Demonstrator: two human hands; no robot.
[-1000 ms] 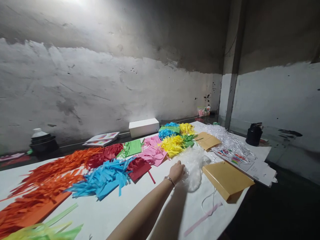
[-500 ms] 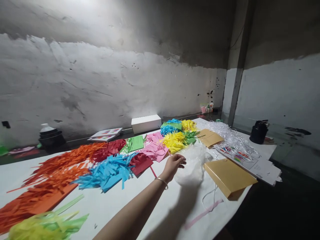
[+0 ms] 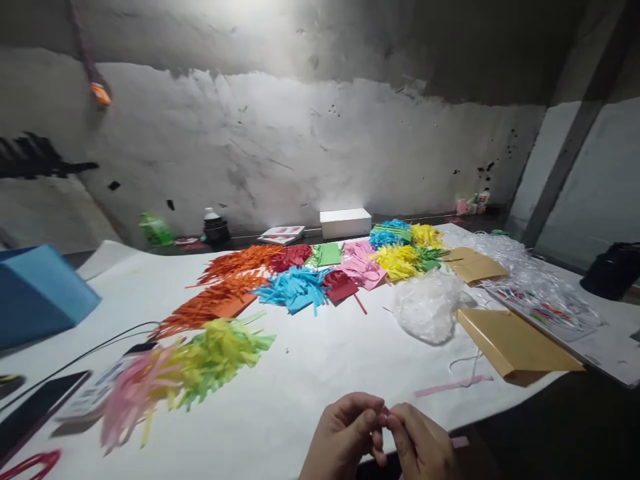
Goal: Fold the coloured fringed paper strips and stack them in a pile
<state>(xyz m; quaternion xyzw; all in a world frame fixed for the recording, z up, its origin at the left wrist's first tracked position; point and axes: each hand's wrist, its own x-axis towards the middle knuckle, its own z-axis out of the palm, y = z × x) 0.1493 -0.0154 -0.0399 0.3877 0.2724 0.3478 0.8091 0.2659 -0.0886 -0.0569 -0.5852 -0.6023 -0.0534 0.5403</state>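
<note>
My left hand (image 3: 345, 433) and my right hand (image 3: 423, 440) meet at the front edge of the table, fingertips pinched together. Between them is a small pink piece (image 3: 385, 415), mostly hidden by the fingers. A pink strip (image 3: 453, 386) lies flat on the white sheet just beyond my hands, and a clear plastic bag (image 3: 430, 310) rests farther back. Fringed paper bundles spread over the sheet: orange (image 3: 215, 303), blue (image 3: 295, 288), dark red (image 3: 341, 285), pink (image 3: 363, 263), yellow (image 3: 399, 261) and a pale yellow-green one (image 3: 220, 357) at the left.
Brown envelopes (image 3: 515, 343) and white strings (image 3: 545, 273) lie at the right. A white box (image 3: 345, 224) stands by the wall. At the left are a blue box (image 3: 45, 293), a phone (image 3: 43, 417), a cable and red scissors handles (image 3: 37, 463).
The view has swung left. The hand that was stretched out near the plastic bag is back at the table's front edge, and both hands now show, pinching a small pink piece.
</note>
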